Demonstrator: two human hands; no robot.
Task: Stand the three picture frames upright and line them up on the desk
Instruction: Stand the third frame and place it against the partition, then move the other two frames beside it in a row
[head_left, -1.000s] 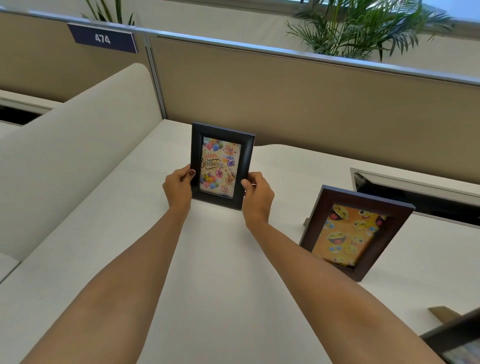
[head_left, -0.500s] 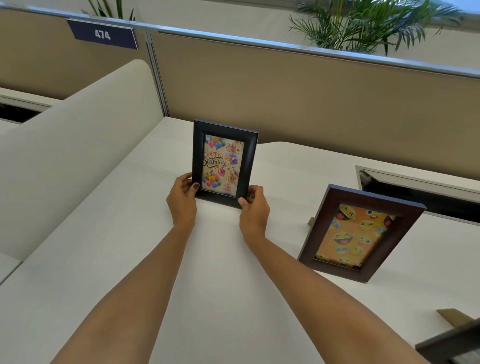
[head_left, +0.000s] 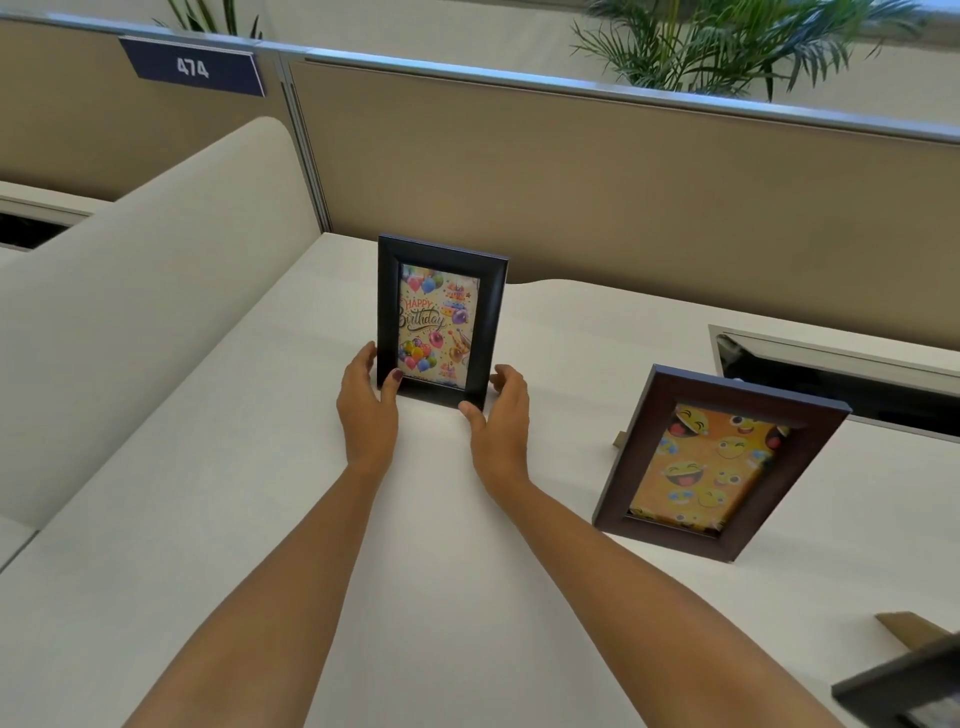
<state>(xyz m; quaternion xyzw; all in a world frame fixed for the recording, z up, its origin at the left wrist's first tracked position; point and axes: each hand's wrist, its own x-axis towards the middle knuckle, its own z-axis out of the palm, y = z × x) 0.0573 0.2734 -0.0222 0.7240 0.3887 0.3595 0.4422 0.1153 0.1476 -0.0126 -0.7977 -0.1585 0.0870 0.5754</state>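
A black frame with a birthday picture (head_left: 439, 319) stands upright on the white desk (head_left: 234, 493), near the back. My left hand (head_left: 366, 402) grips its lower left corner, thumb on the front. My right hand (head_left: 498, 410) touches its lower right corner, fingers curled behind. A brown frame with an emoji picture (head_left: 719, 462) stands upright to the right, apart from both hands. The corner of a third, dark frame (head_left: 904, 686) shows at the bottom right edge, its cardboard prop (head_left: 906, 626) visible behind it.
A tan partition wall (head_left: 571, 192) runs behind the desk, with a "474" sign (head_left: 192, 67) and plants above. A curved white divider (head_left: 140, 280) rises on the left. A dark cable slot (head_left: 841, 384) lies at the back right of the desk.
The birthday frame has gone farther back and down onto the desk. Both hands slid from its sides to its bottom corners.
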